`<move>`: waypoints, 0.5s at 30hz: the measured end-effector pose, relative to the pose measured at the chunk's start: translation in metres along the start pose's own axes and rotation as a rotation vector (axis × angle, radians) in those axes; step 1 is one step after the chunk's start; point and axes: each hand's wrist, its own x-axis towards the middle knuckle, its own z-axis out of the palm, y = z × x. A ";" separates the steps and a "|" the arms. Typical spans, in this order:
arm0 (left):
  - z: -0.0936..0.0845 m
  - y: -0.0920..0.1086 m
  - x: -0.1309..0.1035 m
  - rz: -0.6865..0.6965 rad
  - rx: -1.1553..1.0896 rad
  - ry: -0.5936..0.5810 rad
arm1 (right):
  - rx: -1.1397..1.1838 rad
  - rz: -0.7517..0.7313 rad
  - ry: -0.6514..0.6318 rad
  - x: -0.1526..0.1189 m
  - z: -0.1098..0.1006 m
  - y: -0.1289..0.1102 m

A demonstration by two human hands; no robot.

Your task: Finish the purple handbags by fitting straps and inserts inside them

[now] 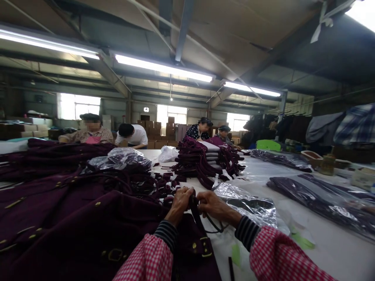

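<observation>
Over the near edge of a purple bag with gold buckles, both my hands meet at a dark purple strap. My left hand has its fingers wrapped round the strap's upper end. Just to the right, my right hand pinches the same strap, and a thin loop of it hangs below the fingers. The fingertips are partly hidden behind the hands. A gold buckle sits on the bag's right side, below my hands.
Stacked purple straps and pieces stand ahead on the white table. Clear plastic bags lie right of my hands, with plastic-wrapped purple items farther right. More purple goods are piled left. Several people work across the table.
</observation>
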 end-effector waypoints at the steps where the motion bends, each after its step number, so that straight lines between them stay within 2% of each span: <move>1: 0.000 0.001 0.001 0.025 0.032 0.018 | -0.042 -0.009 -0.011 0.001 -0.004 0.000; 5: -0.002 0.005 0.001 0.084 0.168 0.123 | -0.234 -0.029 0.013 0.006 -0.011 -0.004; 9: -0.001 0.004 -0.001 0.075 0.304 0.190 | -0.440 -0.081 0.029 0.001 -0.012 -0.012; 15: 0.004 -0.009 0.001 0.019 0.370 0.269 | -0.498 -0.091 -0.176 -0.045 -0.029 -0.015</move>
